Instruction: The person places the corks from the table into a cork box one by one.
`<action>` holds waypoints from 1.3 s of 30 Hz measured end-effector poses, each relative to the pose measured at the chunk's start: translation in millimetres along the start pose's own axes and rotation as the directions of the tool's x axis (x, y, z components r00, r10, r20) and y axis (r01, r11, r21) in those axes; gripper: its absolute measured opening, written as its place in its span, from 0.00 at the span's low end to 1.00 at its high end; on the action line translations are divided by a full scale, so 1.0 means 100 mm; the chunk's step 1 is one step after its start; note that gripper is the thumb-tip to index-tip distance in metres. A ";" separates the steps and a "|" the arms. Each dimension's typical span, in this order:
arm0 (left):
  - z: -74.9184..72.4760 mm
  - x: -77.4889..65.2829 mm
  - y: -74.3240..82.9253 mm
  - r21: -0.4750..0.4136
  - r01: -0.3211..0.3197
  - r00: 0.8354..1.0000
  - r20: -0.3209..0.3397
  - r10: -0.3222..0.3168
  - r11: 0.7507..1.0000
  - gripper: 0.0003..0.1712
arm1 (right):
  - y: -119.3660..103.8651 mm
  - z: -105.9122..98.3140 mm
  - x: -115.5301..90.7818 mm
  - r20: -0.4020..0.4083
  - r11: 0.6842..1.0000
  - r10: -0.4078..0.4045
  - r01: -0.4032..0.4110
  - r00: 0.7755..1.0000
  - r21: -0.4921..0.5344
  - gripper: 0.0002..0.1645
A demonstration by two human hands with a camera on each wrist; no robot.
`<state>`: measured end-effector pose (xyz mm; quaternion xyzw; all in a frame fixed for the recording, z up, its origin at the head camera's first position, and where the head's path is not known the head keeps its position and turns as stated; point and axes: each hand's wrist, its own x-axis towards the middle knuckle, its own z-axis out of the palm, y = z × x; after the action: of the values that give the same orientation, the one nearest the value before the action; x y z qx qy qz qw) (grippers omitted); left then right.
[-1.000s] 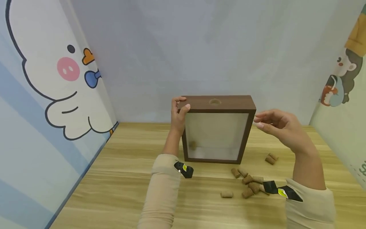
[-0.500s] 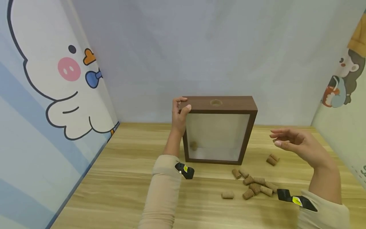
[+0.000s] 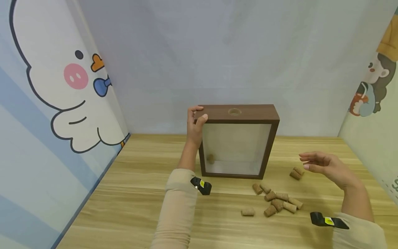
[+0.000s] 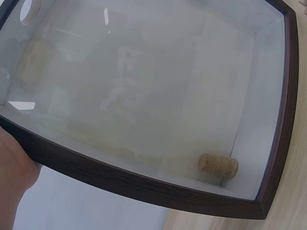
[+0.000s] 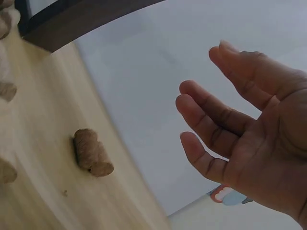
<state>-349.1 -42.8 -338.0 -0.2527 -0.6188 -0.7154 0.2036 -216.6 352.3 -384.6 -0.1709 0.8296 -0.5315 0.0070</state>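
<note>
A dark brown wooden shadow box (image 3: 269, 148) with a clear front stands upright on the table, a round hole in its top. My left hand (image 3: 195, 129) grips its top left corner, thumb in front and fingers over the top. Inside, one cork (image 4: 218, 166) lies in the lower corner, plain in the left wrist view. My right hand (image 3: 331, 167) hovers to the right of the box, fingers loosely bent and holding nothing. Just left of and below its fingertips, two corks (image 3: 295, 174) lie side by side; in the right wrist view this pair (image 5: 88, 151) sits below the palm.
Several loose corks (image 3: 277, 204) lie bunched in front of the box's right corner. A single cork (image 3: 247, 212) lies to their left. Behind the wooden table (image 3: 140, 193) rises a pale wall (image 3: 217, 52), with cartoon-printed panels at both sides.
My right hand has moved away from the box's right edge, rightward and down toward the pair of corks. My left hand and the box have stayed put.
</note>
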 end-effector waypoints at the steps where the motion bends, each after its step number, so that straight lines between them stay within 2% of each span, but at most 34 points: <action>1: 0.00 0.00 0.00 0.001 -0.001 1.000 -0.001 0.001 1.000 0.27 | 0.05 0.00 0.00 -0.003 1.000 0.008 -0.008 1.000 0.009 0.19; 7: 0.00 0.00 0.05 -0.003 -0.010 1.000 0.007 0.010 1.000 0.26 | 0.35 -0.02 0.02 0.003 0.999 0.015 -0.015 1.000 0.031 0.19; 13: 0.02 -0.04 0.18 0.004 0.004 1.000 0.011 -0.004 1.000 0.26 | 0.59 -0.05 0.07 0.029 0.989 0.123 -0.120 0.992 -0.083 0.24; 16: 0.03 -0.04 0.18 0.008 0.008 1.000 0.008 -0.008 1.000 0.25 | 0.69 -0.07 0.11 0.052 0.980 0.170 -0.163 0.984 -0.116 0.28; 18: 0.02 -0.03 0.12 0.007 0.002 1.000 0.007 -0.002 1.000 0.25 | 0.73 -0.07 0.14 0.054 0.974 0.196 -0.188 0.979 -0.126 0.29; 24: -0.01 0.00 -0.01 0.013 -0.016 1.000 0.004 0.015 1.000 0.27 | 0.81 -0.10 0.23 0.086 0.963 0.230 -0.213 0.969 -0.167 0.30; 30: -0.01 0.01 -0.01 0.021 -0.011 1.000 -0.003 0.011 1.000 0.27 | 0.80 -0.10 0.32 0.167 0.957 0.230 -0.191 0.959 -0.217 0.27; 33: -0.01 0.01 0.00 0.023 -0.009 1.000 -0.005 0.010 1.000 0.28 | 0.79 -0.09 0.33 0.181 0.957 0.226 -0.184 0.957 -0.223 0.26; 39: -0.01 -0.01 0.01 0.012 -0.003 1.000 -0.005 0.003 1.000 0.28 | 0.78 -0.08 0.23 0.113 0.960 0.222 -0.197 0.968 -0.199 0.27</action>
<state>-348.2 -43.9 -338.1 -0.2507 -0.6221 -0.7120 0.2078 -261.8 382.0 -446.0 -0.1170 0.8867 -0.4352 0.1031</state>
